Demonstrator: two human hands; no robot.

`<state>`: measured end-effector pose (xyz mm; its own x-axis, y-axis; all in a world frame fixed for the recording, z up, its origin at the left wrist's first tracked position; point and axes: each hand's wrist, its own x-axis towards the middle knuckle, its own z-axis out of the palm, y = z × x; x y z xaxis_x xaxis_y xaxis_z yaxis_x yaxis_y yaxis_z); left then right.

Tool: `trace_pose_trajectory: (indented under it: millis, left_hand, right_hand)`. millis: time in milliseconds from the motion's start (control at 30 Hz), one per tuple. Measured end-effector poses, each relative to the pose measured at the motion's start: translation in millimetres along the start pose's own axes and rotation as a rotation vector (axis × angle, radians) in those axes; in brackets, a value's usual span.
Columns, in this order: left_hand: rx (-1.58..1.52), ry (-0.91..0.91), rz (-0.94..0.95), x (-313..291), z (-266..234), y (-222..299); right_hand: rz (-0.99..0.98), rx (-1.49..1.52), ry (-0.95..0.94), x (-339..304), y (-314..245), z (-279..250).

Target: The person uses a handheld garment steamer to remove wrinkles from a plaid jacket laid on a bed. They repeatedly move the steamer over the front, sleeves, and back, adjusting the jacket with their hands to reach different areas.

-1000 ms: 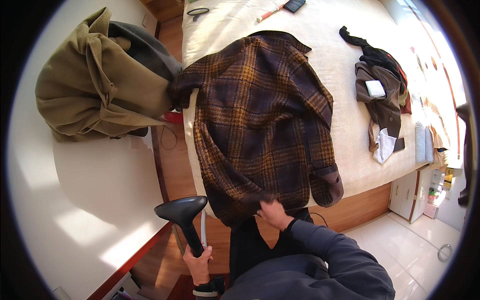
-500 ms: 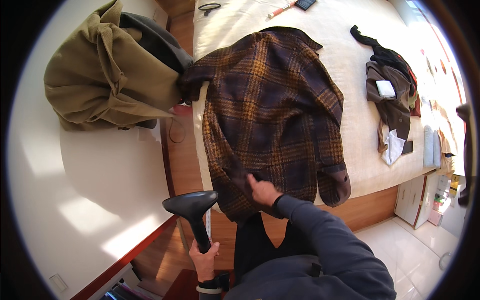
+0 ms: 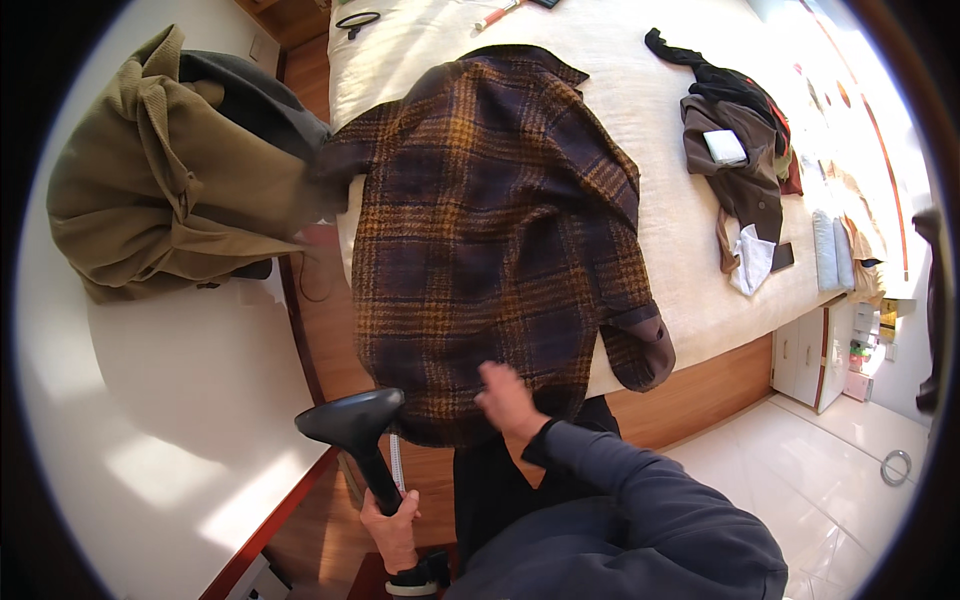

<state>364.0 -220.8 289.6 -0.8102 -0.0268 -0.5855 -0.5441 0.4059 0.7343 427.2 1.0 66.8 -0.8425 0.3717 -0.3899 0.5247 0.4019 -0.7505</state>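
Note:
My left hand (image 3: 391, 528) is wrapped round the handle of a black garment steamer (image 3: 352, 420). Its wide head hangs beside the lower left corner of a brown, purple and mustard plaid jacket (image 3: 480, 240). That jacket lies back side up on the bed, collar at the far end, its bottom hem over the near edge. Slightly blurred, my right hand (image 3: 508, 402) hovers over or rests on the cloth near the hem. Its index finger points out and nothing shows in its grip; whether it touches the cloth I cannot tell. The right cuff (image 3: 648, 350) is bent toward me.
Olive-brown coats (image 3: 150, 190) bulge out at the left, touching the jacket's left sleeve. On the cream bed (image 3: 680, 300), dark clothes (image 3: 750, 150) lie at the right with a white packet (image 3: 725, 147) and a white cloth (image 3: 752, 260). A white cabinet (image 3: 800, 355) stands beyond the bed's right corner.
The jacket's lower left part, earlier rumpled beside my right hand, now lies flatter. My right hand has let go or drawn back toward the hem. The view has shifted right.

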Motion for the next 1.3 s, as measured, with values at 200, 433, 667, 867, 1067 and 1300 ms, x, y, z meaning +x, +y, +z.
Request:
trace_pose_trajectory:
  millis: [200,433,667,867,1067,1300]
  left_hand:
    - [0.045,-0.008,-0.021,1.4,11.9,1.8]
    - [0.104,-0.059,-0.006,1.4,28.6,3.6]
    - [0.084,-0.1,0.012,9.4,45.9,6.9]
    - [0.112,-0.128,0.019,10.3,50.2,4.4]
    - [0.119,-0.121,0.009,12.2,42.9,-0.7]
    - [0.165,-0.115,0.004,7.6,49.5,-6.8]
  right_hand:
    - [0.599,-0.664,0.599,13.5,171.9,-170.2]
    - [0.085,-0.296,0.567,-26.1,160.3,-255.2]
    - [0.162,0.216,1.004,-127.1,127.2,-281.3]
    - [0.803,-0.126,0.256,-157.9,203.6,-172.1]
    - [0.373,-0.263,0.561,-51.3,208.8,-196.5]
    - [0.405,-0.118,0.298,96.1,149.3,-221.8]
